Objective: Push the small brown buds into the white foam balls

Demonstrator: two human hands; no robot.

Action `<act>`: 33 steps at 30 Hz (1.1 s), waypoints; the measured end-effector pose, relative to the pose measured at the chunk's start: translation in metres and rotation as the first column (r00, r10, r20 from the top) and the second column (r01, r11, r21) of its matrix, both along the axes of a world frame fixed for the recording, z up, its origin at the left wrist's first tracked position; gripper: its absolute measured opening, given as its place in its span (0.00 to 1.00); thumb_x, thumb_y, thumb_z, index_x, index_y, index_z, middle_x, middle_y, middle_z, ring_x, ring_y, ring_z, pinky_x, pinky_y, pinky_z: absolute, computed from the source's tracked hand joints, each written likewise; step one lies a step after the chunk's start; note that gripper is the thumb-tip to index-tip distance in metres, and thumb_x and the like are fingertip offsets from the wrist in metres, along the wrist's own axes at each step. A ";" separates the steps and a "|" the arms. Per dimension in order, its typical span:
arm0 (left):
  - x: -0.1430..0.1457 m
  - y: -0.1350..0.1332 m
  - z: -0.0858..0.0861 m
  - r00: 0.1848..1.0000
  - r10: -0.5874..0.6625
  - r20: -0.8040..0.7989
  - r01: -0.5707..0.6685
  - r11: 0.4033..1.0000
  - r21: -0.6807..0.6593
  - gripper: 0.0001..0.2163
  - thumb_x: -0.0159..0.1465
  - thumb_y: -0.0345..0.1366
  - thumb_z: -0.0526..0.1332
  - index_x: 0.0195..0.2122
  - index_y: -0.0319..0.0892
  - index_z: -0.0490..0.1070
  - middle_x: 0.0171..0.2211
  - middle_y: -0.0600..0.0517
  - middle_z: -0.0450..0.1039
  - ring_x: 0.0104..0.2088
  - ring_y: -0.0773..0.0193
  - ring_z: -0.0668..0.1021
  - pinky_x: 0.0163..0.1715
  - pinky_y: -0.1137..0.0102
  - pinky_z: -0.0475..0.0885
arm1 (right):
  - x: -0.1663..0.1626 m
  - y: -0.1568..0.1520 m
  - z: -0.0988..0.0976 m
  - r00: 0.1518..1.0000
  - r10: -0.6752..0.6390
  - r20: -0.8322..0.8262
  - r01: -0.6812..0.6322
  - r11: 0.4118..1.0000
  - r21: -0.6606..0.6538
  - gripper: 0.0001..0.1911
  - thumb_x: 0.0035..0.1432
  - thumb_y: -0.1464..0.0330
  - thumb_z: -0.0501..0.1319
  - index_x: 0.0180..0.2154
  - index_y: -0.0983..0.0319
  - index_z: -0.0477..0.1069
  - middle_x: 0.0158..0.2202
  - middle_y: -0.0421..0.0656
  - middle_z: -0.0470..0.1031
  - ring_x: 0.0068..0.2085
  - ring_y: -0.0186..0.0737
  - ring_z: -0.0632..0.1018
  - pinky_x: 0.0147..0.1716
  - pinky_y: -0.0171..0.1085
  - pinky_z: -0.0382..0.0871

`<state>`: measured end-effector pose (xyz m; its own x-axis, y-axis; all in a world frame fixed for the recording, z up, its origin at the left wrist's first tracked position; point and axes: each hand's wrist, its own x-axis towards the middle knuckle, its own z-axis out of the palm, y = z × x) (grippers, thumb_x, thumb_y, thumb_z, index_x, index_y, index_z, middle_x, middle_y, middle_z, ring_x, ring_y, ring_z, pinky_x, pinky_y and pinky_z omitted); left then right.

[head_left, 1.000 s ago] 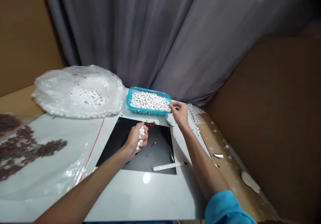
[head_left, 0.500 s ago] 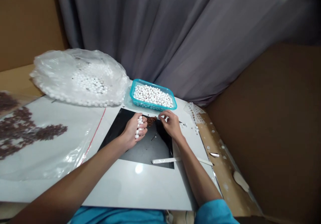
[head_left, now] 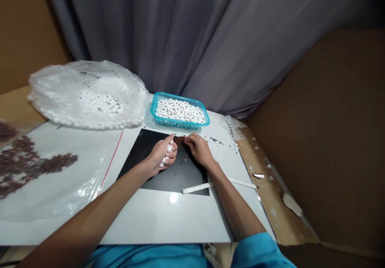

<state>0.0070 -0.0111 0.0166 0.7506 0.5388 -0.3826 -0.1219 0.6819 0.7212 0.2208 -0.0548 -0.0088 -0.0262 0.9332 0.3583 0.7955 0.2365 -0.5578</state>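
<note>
Several white beads [head_left: 169,148] are clutched in my left hand [head_left: 158,156], its fingers curled around them over the black sheet [head_left: 168,184]. A small pile of brown bits [head_left: 179,140] lies on the sheet's far part, between my two hands. My right hand [head_left: 198,148] is at the right side of this pile with its fingertips pinched together. What those fingertips hold, if anything, is too small to make out. Just beyond the hands stands a turquoise tray [head_left: 180,123] full of similar white beads.
At the back left lies a big clear bag [head_left: 60,99] of white beads. A zip bag [head_left: 87,180] with brown clusters is on the left. A white strip [head_left: 197,188] crosses the sheet's right corner. Tweezers [head_left: 216,140] and white lace [head_left: 233,127] lie at the right.
My right hand has moved left, its fingertips now closer to the brown pile. My left hand still grips the beads. The whole view has shifted slightly.
</note>
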 end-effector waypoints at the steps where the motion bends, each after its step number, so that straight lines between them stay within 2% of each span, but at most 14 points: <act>1: 0.000 -0.001 0.001 1.000 -0.002 -0.012 0.002 1.000 0.015 0.26 0.65 0.62 0.61 0.26 0.46 0.59 0.18 0.61 0.51 0.11 0.73 0.54 0.07 0.78 0.41 | 0.000 -0.001 0.003 1.000 -0.006 -0.005 0.006 1.000 0.007 0.07 0.69 0.71 0.60 0.38 0.58 0.77 0.42 0.46 0.78 0.44 0.46 0.78 0.47 0.40 0.70; 5: 0.002 -0.003 0.002 0.999 0.007 -0.051 -0.003 0.997 0.079 0.28 0.63 0.66 0.60 0.25 0.46 0.60 0.17 0.61 0.51 0.11 0.73 0.54 0.07 0.78 0.40 | 0.002 -0.009 0.016 0.996 -0.010 -0.088 0.016 0.998 0.064 0.05 0.69 0.69 0.61 0.39 0.58 0.75 0.42 0.46 0.78 0.44 0.46 0.77 0.46 0.40 0.70; 7: 0.003 -0.004 0.002 0.998 0.018 -0.057 -0.011 0.994 0.110 0.29 0.63 0.67 0.60 0.25 0.46 0.60 0.17 0.61 0.51 0.11 0.73 0.55 0.07 0.78 0.41 | 0.002 -0.015 0.020 0.984 0.000 -0.177 0.013 0.997 0.071 0.06 0.70 0.67 0.60 0.40 0.59 0.75 0.41 0.46 0.79 0.42 0.45 0.78 0.42 0.39 0.71; 11: 0.004 -0.007 0.002 0.998 0.001 -0.055 0.007 0.989 0.146 0.30 0.62 0.69 0.59 0.24 0.45 0.60 0.16 0.61 0.51 0.10 0.73 0.55 0.07 0.79 0.41 | -0.001 -0.026 0.019 0.918 -0.017 -0.395 0.010 1.000 -0.018 0.10 0.72 0.61 0.60 0.43 0.60 0.76 0.33 0.43 0.78 0.32 0.41 0.79 0.30 0.36 0.70; 14: 0.005 -0.008 0.002 0.998 -0.025 -0.051 0.033 0.985 0.168 0.31 0.62 0.70 0.58 0.23 0.45 0.60 0.16 0.60 0.51 0.10 0.73 0.56 0.07 0.79 0.41 | -0.008 -0.029 0.014 0.866 -0.007 -0.500 -0.026 0.998 -0.059 0.11 0.69 0.60 0.64 0.42 0.61 0.77 0.31 0.42 0.79 0.31 0.40 0.79 0.26 0.35 0.71; 18: 0.007 -0.008 -0.003 0.999 -0.021 -0.043 0.029 0.980 0.197 0.31 0.65 0.68 0.56 0.22 0.45 0.59 0.14 0.60 0.51 0.10 0.73 0.56 0.07 0.79 0.42 | -0.016 -0.028 0.015 0.798 0.038 -0.601 -0.068 0.997 -0.027 0.13 0.64 0.58 0.69 0.40 0.62 0.80 0.34 0.45 0.81 0.33 0.41 0.81 0.27 0.35 0.75; 24: 0.009 -0.005 -0.005 0.999 0.016 -0.037 -0.008 0.976 0.217 0.28 0.68 0.59 0.59 0.21 0.43 0.59 0.13 0.59 0.52 0.10 0.74 0.55 0.09 0.80 0.46 | -0.020 -0.028 0.020 0.686 0.117 -0.718 -0.128 0.991 0.039 0.17 0.59 0.60 0.73 0.47 0.62 0.83 0.44 0.48 0.84 0.42 0.45 0.83 0.32 0.36 0.80; 29: 0.010 -0.008 0.002 0.999 0.002 -0.049 0.010 0.972 0.235 0.26 0.70 0.54 0.60 0.21 0.43 0.59 0.13 0.59 0.52 0.10 0.75 0.55 0.09 0.80 0.48 | -0.019 -0.027 0.018 0.698 0.109 -0.708 -0.132 0.991 0.022 0.11 0.60 0.62 0.73 0.42 0.62 0.85 0.41 0.47 0.85 0.28 0.36 0.79 0.30 0.36 0.78; 31: 0.010 -0.008 0.003 0.999 -0.003 -0.048 0.015 0.971 0.239 0.25 0.70 0.53 0.60 0.21 0.43 0.60 0.13 0.59 0.52 0.10 0.75 0.55 0.09 0.80 0.48 | -0.019 -0.026 0.016 0.673 0.110 -0.732 -0.142 0.990 0.018 0.11 0.59 0.61 0.73 0.40 0.62 0.85 0.41 0.47 0.85 0.27 0.36 0.79 0.29 0.36 0.78; 33: 0.010 -0.008 0.001 0.999 0.000 -0.043 0.010 0.971 0.238 0.25 0.70 0.52 0.60 0.21 0.42 0.60 0.13 0.59 0.52 0.10 0.75 0.56 0.09 0.80 0.48 | -0.021 -0.025 0.014 0.635 0.126 -0.763 -0.162 0.986 0.028 0.11 0.57 0.61 0.74 0.37 0.62 0.85 0.42 0.48 0.85 0.32 0.39 0.81 0.29 0.36 0.77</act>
